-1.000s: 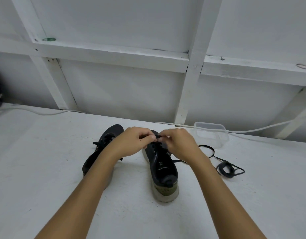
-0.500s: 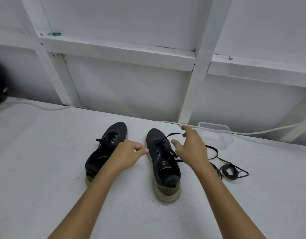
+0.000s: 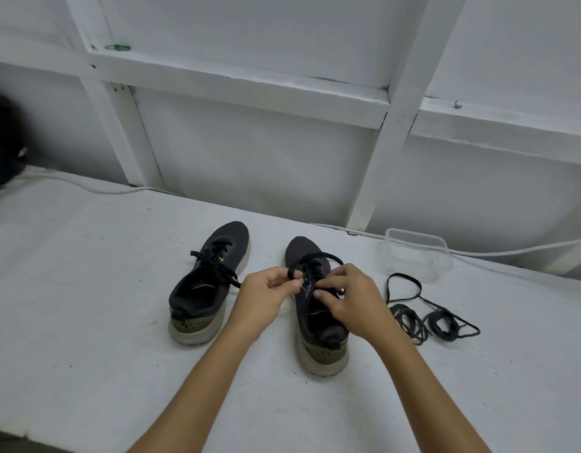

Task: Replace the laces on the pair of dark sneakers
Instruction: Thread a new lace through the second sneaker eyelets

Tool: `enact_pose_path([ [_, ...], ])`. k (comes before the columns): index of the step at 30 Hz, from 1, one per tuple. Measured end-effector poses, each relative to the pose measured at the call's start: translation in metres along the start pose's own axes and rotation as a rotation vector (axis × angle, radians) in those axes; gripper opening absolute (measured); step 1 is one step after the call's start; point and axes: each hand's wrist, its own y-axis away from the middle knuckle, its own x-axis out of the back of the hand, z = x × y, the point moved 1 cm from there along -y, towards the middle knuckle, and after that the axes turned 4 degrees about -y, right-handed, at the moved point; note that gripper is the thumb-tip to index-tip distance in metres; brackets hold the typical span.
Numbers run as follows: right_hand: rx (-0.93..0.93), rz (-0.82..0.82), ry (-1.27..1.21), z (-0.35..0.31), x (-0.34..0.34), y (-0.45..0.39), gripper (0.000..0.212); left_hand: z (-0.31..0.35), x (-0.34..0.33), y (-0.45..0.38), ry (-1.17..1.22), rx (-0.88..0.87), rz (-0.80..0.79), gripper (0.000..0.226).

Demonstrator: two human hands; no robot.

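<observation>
Right shoe, white table: both hands, apart and off the shoe half a second ago, are back over its eyelets. Left hand pinches a lace loop; right hand pinches lace at the tongue, fingertips hidden. Left shoe just left, laced. Loose laces lie right; tub beyond.

You see two black sneakers with olive heel patches and off-white soles, black laces coiled on the white tabletop, a clear plastic container, and a green band on the white wall frame.
</observation>
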Motion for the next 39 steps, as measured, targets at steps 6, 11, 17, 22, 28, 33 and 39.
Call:
enact_pose_path([
  [6, -0.014, 0.01, -0.071, 0.002, -0.003, 0.0, 0.019, -0.004, -0.005, -0.001, -0.083, -0.06, 0.047, 0.018],
  [11, -0.02, 0.008, -0.094, 0.006, -0.004, 0.0, 0.019, -0.002, -0.007, 0.001, -0.139, -0.135, 0.06, 0.02],
  [17, -0.045, -0.043, -0.14, 0.005, -0.002, 0.002, 0.015, -0.004, -0.009, 0.004, -0.188, -0.182, 0.1, 0.02],
  [22, -0.116, -0.048, -0.25, -0.002, 0.002, 0.0, 0.014, -0.005, -0.008, 0.005, -0.159, -0.183, 0.074, 0.018],
  [28, -0.091, -0.084, -0.263, -0.005, 0.002, -0.001, 0.031, -0.005, -0.01, 0.005, -0.135, -0.19, 0.078, 0.017],
  [33, -0.097, -0.069, -0.301, -0.005, 0.002, 0.003, 0.036, -0.007, -0.011, 0.004, -0.219, -0.236, 0.098, 0.024],
  [39, -0.117, -0.074, -0.348, -0.005, 0.001, 0.003, 0.021, -0.003, -0.01, 0.004, -0.341, -0.332, 0.09, 0.036],
])
